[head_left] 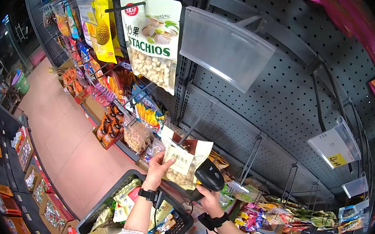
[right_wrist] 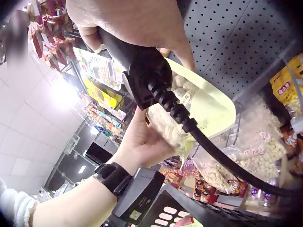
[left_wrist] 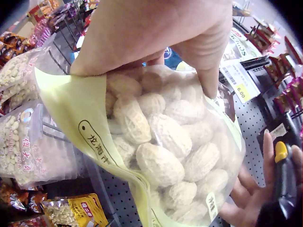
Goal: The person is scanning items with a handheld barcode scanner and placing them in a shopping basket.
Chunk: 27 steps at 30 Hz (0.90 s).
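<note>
My left hand [head_left: 157, 168] grips a clear and pale-yellow bag of peanuts in the shell [left_wrist: 163, 137]. In the left wrist view the thumb and fingers of the left hand [left_wrist: 156, 35] close over its upper edge. A black barcode scanner [head_left: 210, 176] with a yellow trigger is held in my right hand [head_left: 210, 200], its head beside the right edge of the bag. Seen from the right wrist, the right hand [right_wrist: 137, 21] wraps the scanner handle [right_wrist: 135, 61], and a thick black cable [right_wrist: 213, 149] runs from its end. The bag [right_wrist: 213, 106] lies just beyond the scanner.
A dark basket [head_left: 180, 226] of snack packs stands below my left forearm. Pegboard shelving [head_left: 223, 109] with hooks and price holders rises ahead. A pistachio bag [head_left: 155, 43] hangs above, and bags of peanut kernels [left_wrist: 33, 146] hang nearby. The tiled aisle [head_left: 62, 133] runs to the left.
</note>
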Tool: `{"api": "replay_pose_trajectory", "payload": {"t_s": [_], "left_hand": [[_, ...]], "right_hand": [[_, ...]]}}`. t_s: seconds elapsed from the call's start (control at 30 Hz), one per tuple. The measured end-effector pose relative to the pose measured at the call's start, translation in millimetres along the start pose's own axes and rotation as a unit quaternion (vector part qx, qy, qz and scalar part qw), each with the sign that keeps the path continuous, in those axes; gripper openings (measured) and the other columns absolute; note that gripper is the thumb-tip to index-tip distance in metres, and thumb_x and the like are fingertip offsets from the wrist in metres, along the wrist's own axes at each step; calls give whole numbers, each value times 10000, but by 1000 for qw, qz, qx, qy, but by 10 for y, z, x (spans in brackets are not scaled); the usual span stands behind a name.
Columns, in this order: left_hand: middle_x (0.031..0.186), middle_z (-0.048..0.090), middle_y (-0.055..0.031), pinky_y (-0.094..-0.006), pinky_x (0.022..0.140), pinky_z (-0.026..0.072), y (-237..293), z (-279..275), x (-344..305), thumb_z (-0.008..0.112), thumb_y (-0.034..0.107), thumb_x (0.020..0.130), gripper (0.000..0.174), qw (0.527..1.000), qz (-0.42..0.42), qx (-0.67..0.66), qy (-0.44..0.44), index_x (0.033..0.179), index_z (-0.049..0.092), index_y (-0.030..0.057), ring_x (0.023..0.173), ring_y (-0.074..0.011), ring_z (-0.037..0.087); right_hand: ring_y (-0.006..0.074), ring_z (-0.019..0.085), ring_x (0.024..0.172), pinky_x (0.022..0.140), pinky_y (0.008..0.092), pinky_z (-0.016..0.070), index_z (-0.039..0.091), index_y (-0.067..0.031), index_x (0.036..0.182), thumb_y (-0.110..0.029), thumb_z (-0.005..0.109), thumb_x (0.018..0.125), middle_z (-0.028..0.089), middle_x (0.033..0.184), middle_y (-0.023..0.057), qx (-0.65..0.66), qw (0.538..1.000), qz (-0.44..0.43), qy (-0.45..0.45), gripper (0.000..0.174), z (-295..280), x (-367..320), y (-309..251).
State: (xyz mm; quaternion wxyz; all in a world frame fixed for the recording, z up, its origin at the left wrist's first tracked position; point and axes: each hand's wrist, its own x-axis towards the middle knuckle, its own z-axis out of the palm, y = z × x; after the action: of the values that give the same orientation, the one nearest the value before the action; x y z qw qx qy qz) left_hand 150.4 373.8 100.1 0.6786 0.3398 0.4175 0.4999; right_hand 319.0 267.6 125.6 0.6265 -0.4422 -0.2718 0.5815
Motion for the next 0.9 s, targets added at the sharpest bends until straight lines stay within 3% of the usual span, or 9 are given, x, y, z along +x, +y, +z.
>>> {"api": "replay_pose_trajectory", "payload": {"t_s": [0.2,0.4,0.53,0.6,0.7,0.83,0.87,0.9], "left_hand": [[962,627,-51,-226,759,460,-1,-5,-45,678,95,773,348,1000,-7,6,4,1077,558,-26,841,-91,578],[980,624,-51,-220,756,461,28,65,19,663,103,787,395,1000,10,22,9,1133,533,-36,856,-93,579],[934,621,-24,-205,700,449,-91,111,301,661,157,800,342,998,23,54,-11,1072,566,-27,799,-77,562],[866,604,5,-200,636,418,-99,153,449,667,207,799,321,980,-16,196,30,1021,586,-11,742,-62,522],[836,593,17,-217,625,407,-20,365,490,668,246,798,335,991,41,122,33,1021,593,7,734,-61,499],[867,601,7,-220,641,417,-52,439,620,666,248,800,362,985,53,160,36,1058,585,7,752,-64,511],[883,604,5,-223,654,422,-47,460,651,662,244,803,368,987,53,149,32,1074,580,10,768,-65,516],[899,607,2,-226,666,427,4,516,655,658,241,806,373,989,53,136,26,1089,575,13,784,-66,521]], "right_hand": [[154,537,991,886,300,403,527,-18,1115,33,613,741,569,1079,61,62,998,13,10,387,37,-35,28],[155,536,997,890,296,396,539,-13,1105,27,610,738,566,1096,64,15,1000,-13,4,376,37,-35,57],[155,540,967,864,297,402,534,-14,1098,22,615,743,574,1075,60,-18,998,-60,3,366,107,85,-15],[151,533,947,837,294,408,527,-57,1105,54,607,710,573,1041,44,0,997,-61,44,418,124,138,-28],[152,539,944,842,297,404,556,-23,1033,6,629,746,582,1031,50,0,995,-82,61,297,87,109,-25],[139,548,930,830,292,414,550,-29,1071,14,632,735,587,1046,43,-21,998,-35,38,348,-56,-90,74],[136,551,932,832,289,417,541,-30,1095,19,632,729,589,1054,41,-49,995,-75,40,380,24,-169,-17],[140,547,941,840,290,414,537,-29,1101,20,636,725,587,1060,42,-56,996,-51,39,392,18,-255,-39]]}}
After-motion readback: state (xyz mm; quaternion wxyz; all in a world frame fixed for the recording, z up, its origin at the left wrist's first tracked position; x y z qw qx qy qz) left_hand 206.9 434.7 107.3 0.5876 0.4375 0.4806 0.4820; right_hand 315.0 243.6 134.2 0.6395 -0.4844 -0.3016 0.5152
